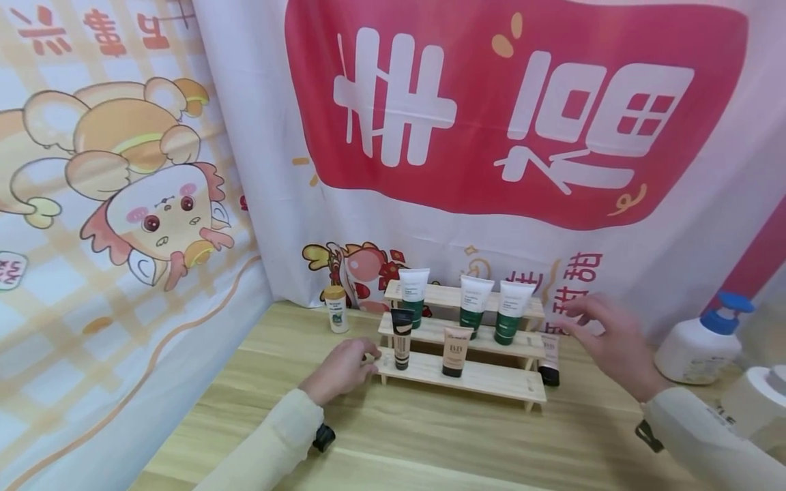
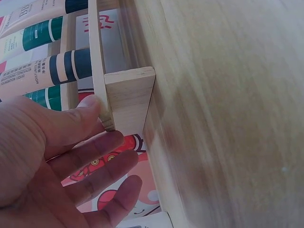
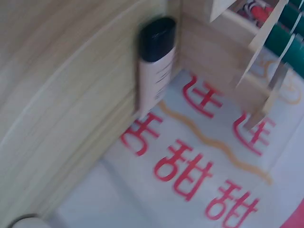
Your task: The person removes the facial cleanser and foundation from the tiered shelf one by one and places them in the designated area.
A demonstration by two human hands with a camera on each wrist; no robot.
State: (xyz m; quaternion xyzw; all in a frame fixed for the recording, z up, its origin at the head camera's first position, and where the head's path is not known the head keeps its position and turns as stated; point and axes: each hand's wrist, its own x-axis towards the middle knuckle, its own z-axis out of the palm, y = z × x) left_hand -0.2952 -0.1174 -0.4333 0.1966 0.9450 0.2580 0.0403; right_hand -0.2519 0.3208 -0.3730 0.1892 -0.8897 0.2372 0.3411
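Pinched at one end by my left hand [image 1: 344,368], the rack [image 1: 432,332] at the frame's lower centre wanted, I judged, light, level pressure to keep its tubes [image 1: 456,351] standing, my right hand [image 1: 614,348] hovering empty.

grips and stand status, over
Left grip pinches left end of wooden stand. Right grip raised, empty. Five tubes standing aboard. Another tube beside right end, perhaps obstructing.

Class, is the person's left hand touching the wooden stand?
Touching. In the left wrist view, the thumb of the left hand rests against the wooden stand at the end of its lowest shelf.
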